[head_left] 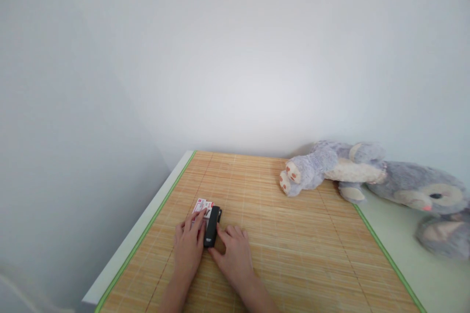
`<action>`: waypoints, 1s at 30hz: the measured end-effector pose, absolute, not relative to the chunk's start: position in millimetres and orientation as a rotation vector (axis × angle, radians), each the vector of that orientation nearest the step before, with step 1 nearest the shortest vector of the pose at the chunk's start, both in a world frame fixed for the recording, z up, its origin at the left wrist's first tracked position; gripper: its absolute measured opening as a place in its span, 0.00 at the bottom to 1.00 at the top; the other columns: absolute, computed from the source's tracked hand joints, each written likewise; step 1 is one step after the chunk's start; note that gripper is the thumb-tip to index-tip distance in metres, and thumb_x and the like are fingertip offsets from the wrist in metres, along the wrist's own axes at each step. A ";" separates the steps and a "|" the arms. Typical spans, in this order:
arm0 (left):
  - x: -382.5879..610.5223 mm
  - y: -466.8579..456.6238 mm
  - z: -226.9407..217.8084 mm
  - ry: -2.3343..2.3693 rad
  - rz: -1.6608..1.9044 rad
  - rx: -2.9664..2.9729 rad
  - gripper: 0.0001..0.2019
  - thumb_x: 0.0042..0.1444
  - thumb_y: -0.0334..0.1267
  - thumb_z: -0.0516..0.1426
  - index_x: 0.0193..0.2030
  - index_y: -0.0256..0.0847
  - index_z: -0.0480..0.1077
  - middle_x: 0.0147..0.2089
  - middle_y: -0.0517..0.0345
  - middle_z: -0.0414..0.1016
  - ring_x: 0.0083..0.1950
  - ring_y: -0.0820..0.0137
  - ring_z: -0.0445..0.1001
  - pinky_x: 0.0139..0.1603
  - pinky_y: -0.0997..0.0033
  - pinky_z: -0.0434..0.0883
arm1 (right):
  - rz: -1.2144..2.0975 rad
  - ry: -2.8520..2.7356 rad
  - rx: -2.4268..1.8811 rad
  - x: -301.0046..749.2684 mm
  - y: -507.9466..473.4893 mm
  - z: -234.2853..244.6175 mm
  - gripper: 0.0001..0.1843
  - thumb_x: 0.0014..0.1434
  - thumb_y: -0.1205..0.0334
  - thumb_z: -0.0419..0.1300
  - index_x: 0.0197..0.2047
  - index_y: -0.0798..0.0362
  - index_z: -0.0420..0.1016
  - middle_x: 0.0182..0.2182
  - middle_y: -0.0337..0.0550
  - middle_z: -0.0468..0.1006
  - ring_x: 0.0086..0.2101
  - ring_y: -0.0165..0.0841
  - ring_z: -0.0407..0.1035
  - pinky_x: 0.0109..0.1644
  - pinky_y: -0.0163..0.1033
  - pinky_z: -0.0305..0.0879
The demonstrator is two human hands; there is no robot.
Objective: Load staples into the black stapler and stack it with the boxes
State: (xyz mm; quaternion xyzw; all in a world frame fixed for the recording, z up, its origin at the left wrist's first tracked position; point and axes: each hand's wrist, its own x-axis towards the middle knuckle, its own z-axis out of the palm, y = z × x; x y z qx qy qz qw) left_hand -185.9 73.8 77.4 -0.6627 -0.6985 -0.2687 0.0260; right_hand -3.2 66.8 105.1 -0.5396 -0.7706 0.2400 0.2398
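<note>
In the head view, a black stapler lies lower centre of the frame, slightly slanted, between the person's two hands. The left hand is palm down, fingers loosely extended over small white-and-red packs at the stapler's left; whether it grips anything, I cannot tell. The right hand has thumb and forefinger apart, by the stapler's bottom end and right side; a firm hold cannot be made out. Beneath is a green-edged bamboo mat; a grey plush toy lies at the frame's right.
</note>
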 end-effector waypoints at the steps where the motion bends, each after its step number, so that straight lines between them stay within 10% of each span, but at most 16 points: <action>1: -184.6 73.7 77.7 -2.156 -0.825 -2.052 0.23 0.71 0.39 0.49 0.71 0.57 0.63 0.66 0.54 0.70 0.57 0.59 0.70 0.60 0.52 0.68 | 0.657 -2.102 -1.469 -2.4 66.9 104.0 0.34 0.58 0.50 0.70 0.66 0.37 0.69 0.47 0.45 0.78 0.49 0.48 0.68 0.54 0.50 0.60; 18: -179.4 74.1 75.8 -2.144 -0.856 -2.060 0.25 0.72 0.39 0.47 0.74 0.56 0.58 0.65 0.51 0.71 0.59 0.58 0.68 0.62 0.49 0.66 | 0.710 -2.051 -1.474 -1.1 69.3 103.1 0.31 0.58 0.53 0.68 0.65 0.40 0.71 0.48 0.45 0.78 0.49 0.48 0.69 0.53 0.49 0.62; 25: -188.6 74.9 75.9 -2.108 -0.939 -2.092 0.26 0.72 0.36 0.43 0.74 0.52 0.58 0.69 0.52 0.67 0.65 0.59 0.67 0.64 0.51 0.66 | 0.854 -1.893 -1.378 30.6 58.2 93.4 0.49 0.51 0.62 0.70 0.72 0.31 0.57 0.44 0.39 0.77 0.47 0.47 0.71 0.57 0.54 0.67; 30: -177.5 61.5 90.1 -2.162 -1.049 -1.870 0.25 0.73 0.39 0.45 0.74 0.51 0.57 0.69 0.50 0.67 0.67 0.56 0.66 0.67 0.43 0.63 | 0.623 -1.831 -1.542 111.5 26.9 77.9 0.36 0.65 0.56 0.59 0.74 0.34 0.55 0.60 0.43 0.73 0.60 0.47 0.65 0.67 0.56 0.62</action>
